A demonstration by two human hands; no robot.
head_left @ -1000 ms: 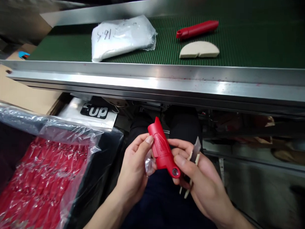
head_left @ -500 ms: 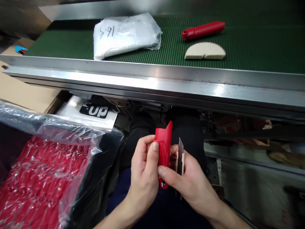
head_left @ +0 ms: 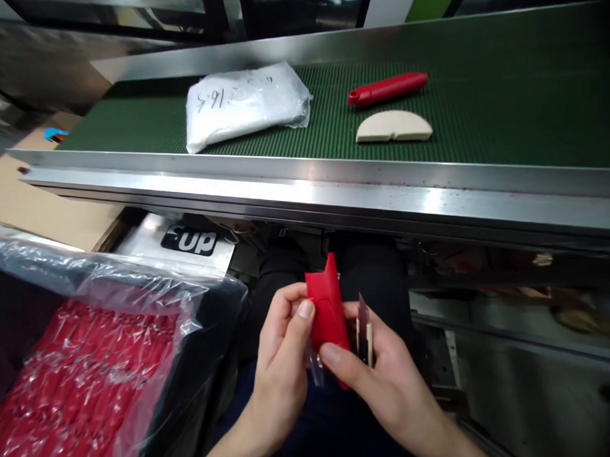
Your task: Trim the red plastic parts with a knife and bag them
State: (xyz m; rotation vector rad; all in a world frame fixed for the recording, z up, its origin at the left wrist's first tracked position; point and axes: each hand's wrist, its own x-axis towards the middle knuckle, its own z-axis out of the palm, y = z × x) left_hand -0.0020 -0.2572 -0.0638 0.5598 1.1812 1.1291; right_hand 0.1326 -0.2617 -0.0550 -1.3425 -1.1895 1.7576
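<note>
While clamping the red piece (head_left: 326, 317) with the left hand (head_left: 284, 361) on the near side of the conveyor (head_left: 286, 188), also grips its lower end and a thin blade (head_left: 363, 320) in the right hand (head_left: 384, 388).

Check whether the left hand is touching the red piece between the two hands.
Touching. The head view shows it: the thumb of the left hand lies against the side of the red piece, with no gap between them.
</note>
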